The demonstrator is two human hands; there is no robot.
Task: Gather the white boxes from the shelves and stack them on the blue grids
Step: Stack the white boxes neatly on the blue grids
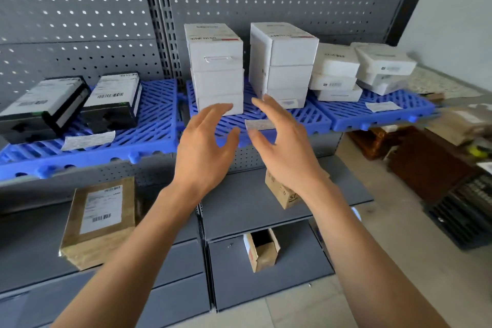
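Two tall stacks of white boxes stand on the middle blue grid (306, 117): the left stack (217, 69) of three boxes near the grid's left edge, and the right stack (283, 64), also three high, just beside it with a narrow gap of bare grid between them. Both stacks sit toward the rear of the grid, leaving an open strip along its front edge, where a paper label (259, 124) lies flat. On the right blue grid (386, 117), two lower stacks of flatter white boxes (336, 72) and (383, 68) stand close together, the nearer one almost touching the right tall stack; a second label (383, 106) lies in the free room before them. The left blue grid (157, 125) carries two black-and-white boxes (45, 106) and (114, 100), side by side, with a label (89, 139) at the front edge.

Both forearms reach up and forward from below. The left hand (205, 149) and right hand (282, 141) hover before the front edge of the middle grid, palms turned toward each other, fingers spread wide and loosely bent, holding nothing and touching no box. The left fingertips (226, 107) lie in front of the bottom box of the left stack.

On the grey shelves (239, 205) below rest a taped brown parcel (99, 224), a small carton (282, 193) partly hidden by the right wrist, and an open carton (262, 250).
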